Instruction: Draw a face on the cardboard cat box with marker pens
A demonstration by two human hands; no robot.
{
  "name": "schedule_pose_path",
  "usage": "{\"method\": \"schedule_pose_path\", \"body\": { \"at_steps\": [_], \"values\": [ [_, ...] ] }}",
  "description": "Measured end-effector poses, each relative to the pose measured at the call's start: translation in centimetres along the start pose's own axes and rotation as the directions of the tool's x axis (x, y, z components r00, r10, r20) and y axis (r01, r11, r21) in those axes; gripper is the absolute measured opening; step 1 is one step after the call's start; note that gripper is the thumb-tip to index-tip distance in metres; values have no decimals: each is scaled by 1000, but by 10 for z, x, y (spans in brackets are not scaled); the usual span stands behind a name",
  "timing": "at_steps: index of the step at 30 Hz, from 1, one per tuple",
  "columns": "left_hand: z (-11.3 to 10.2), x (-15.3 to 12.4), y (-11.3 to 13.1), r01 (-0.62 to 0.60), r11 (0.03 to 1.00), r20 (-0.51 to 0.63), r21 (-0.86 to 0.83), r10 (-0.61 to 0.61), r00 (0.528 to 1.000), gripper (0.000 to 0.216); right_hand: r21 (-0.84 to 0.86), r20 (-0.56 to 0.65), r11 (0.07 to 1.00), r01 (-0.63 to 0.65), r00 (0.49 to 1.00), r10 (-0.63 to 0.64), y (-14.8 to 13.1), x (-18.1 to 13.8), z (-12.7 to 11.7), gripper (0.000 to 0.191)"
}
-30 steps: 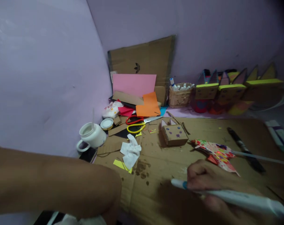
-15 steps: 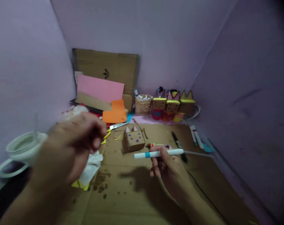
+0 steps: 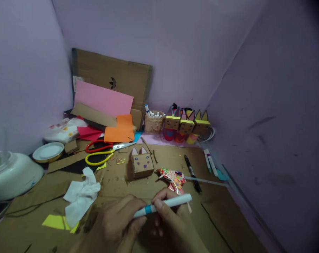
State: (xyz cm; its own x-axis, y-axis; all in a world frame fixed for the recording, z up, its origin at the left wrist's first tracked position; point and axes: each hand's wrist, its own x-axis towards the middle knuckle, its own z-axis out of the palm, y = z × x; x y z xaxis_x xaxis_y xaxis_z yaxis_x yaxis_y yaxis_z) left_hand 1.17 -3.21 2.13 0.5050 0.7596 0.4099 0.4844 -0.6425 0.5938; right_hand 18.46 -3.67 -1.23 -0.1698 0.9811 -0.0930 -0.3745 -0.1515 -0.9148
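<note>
Both hands meet over the near part of the cardboard sheet, around a white marker point(image 3: 175, 201) with a blue band. My right hand point(image 3: 172, 214) grips its barrel between thumb and fingers. My left hand point(image 3: 125, 214) is closed on the marker's left end, which its fingers partly hide. Beyond the hands sits a small cardboard box point(image 3: 143, 164) with pink ears and a drawn animal face. Just past my right hand lies a glue gun point(image 3: 174, 178) with a colourful pattern, and a black marker point(image 3: 193, 174) is to its right.
Scissors point(image 3: 100, 158) with red and yellow handles, crumpled tissue point(image 3: 83, 196) and yellow paper point(image 3: 56, 222) lie left. At the back stand a marker basket point(image 3: 154, 124), several cat-faced box figures point(image 3: 186, 125), pink paper point(image 3: 104, 98) and orange paper point(image 3: 119, 131). A white pot point(image 3: 19, 177) stands far left.
My left hand has come down and right to close on the marker's left end. My right hand has lowered with the marker, now tilted. The view has shifted, showing more of the left side.
</note>
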Motion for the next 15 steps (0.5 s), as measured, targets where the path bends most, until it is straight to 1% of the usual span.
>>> {"method": "schedule_pose_path", "body": {
  "at_steps": [2,5,8,11,15],
  "values": [
    [2,2,0,17,1000,-10,-18,-17,1000,17,8,4,1000,-19,1000,19,5,2,0,37],
    [5,4,-4,31,998,-40,-51,-33,999,15,14,-22,999,-37,999,38,8,5,-2,38],
    [7,3,-9,25,999,-27,-21,-26,999,16,15,-45,999,-40,998,40,6,6,-3,41],
    [9,0,-14,-2,1000,-9,7,2,1000,18,-16,-39,999,-51,998,51,2,5,-2,42],
    [12,-1,-17,-19,1000,19,-1,19,1000,17,-56,-44,995,-85,996,82,-6,3,0,43]
  ]
}}
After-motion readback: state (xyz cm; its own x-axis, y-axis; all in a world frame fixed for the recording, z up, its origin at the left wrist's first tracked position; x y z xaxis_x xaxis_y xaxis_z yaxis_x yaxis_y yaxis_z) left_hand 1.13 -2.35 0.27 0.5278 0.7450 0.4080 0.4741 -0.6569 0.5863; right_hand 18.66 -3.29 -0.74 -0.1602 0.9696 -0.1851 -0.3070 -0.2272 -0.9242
